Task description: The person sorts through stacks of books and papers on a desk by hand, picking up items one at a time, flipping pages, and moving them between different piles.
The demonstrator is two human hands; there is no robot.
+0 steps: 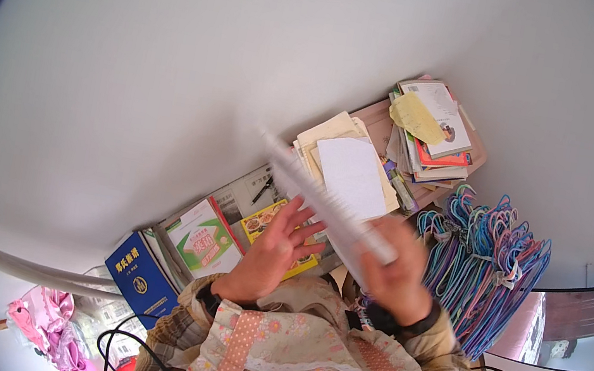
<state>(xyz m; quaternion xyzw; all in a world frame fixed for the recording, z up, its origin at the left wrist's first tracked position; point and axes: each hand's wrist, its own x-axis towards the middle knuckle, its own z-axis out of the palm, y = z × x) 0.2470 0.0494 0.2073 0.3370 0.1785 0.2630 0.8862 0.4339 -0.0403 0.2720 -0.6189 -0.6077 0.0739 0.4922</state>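
My right hand (397,273) grips one end of a thin white sheaf of paper or booklet (327,197), seen nearly edge-on and blurred by motion. Its far end slants up and left toward the wall. Just below the sheaf is my left hand (273,255), fingers spread and nothing held; whether a fingertip touches the paper, I cannot tell. Behind the sheaf, a white sheet (355,174) lies on a pile of cream papers (336,124). Under and beside my left hand are a yellow booklet with food pictures (260,219) and a green-and-white book (202,243).
A stack of books (442,112) topped with torn yellow paper (417,118) stands at the back right. Bundled coloured hangers (477,269) lie right of my right hand. A blue book (140,277) and pink cloth (54,330) are at left. A wall (174,76) rises behind.
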